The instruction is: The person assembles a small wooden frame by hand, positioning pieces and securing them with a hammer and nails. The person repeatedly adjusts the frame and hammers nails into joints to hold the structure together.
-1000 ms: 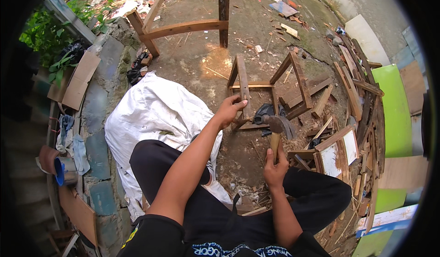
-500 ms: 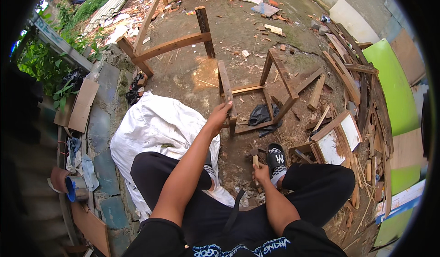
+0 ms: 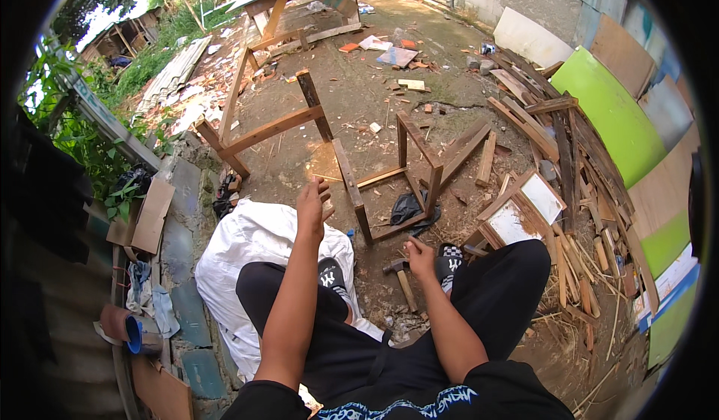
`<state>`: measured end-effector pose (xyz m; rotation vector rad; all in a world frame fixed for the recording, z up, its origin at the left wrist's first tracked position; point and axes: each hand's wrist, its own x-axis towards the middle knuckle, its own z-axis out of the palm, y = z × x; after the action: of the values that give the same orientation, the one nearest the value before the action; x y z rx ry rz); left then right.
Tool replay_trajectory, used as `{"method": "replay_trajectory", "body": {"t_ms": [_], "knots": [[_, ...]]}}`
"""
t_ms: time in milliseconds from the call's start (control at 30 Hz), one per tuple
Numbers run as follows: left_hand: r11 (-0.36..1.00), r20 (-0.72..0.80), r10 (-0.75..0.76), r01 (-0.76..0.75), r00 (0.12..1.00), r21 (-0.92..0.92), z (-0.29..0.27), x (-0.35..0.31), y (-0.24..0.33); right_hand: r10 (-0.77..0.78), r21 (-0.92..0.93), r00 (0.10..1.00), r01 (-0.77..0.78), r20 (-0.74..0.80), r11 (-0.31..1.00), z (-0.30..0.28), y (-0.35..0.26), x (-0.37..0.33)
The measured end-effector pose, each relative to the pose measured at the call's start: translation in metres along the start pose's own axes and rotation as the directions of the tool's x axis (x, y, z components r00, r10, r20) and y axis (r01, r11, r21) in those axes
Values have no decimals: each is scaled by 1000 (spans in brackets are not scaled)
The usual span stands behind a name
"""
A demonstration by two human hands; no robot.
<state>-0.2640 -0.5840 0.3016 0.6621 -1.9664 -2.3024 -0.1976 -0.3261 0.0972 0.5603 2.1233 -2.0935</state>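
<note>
A small wooden frame [image 3: 348, 184] of brown battens stands on the ground ahead of me. My left hand [image 3: 311, 209] is raised just left of its near leg, apart from it, with fingers loosely spread and nothing visible in them. My right hand [image 3: 421, 259] is curled closed in front of my right foot, with no object visible in it. Just left of that hand, a hammer [image 3: 407, 291] lies on the ground, its dark head away from me and its wooden handle toward me. A white sack [image 3: 247, 251] lies spread under my left leg.
A larger wooden frame [image 3: 273, 128] stands beyond on the left. A black plastic bag [image 3: 407, 209] lies by the small frame. On the right are piled wood scraps [image 3: 584, 165], a white-panelled wooden piece [image 3: 517, 214] and leaning green boards [image 3: 610, 116]. A low block wall [image 3: 180, 270] runs along the left.
My left hand has let go of the small frame and drawn back to the left. My right hand has released the hammer, which now lies on the ground. The view has tilted up.
</note>
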Motion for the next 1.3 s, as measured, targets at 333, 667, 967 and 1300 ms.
{"method": "replay_trajectory", "body": {"t_ms": [333,667,967,1300], "knots": [[864,198,496,-504,845,-14,23,-127,103,-617,134,769,637,-164,759,-145,-233,-152],[916,524,402,-325,751,-237,151,-137,47,-599,-152,601,627,-530,764,-236,-238,-268],[933,810,353,-245,468,-266,240,-155,13,-595,-365,264,584,-759,725,-258,-244,-392],[989,923,150,-43,353,-144,291,-162,-19,-642,-550,154,393,-751,737,-248,-271,-419]]}}
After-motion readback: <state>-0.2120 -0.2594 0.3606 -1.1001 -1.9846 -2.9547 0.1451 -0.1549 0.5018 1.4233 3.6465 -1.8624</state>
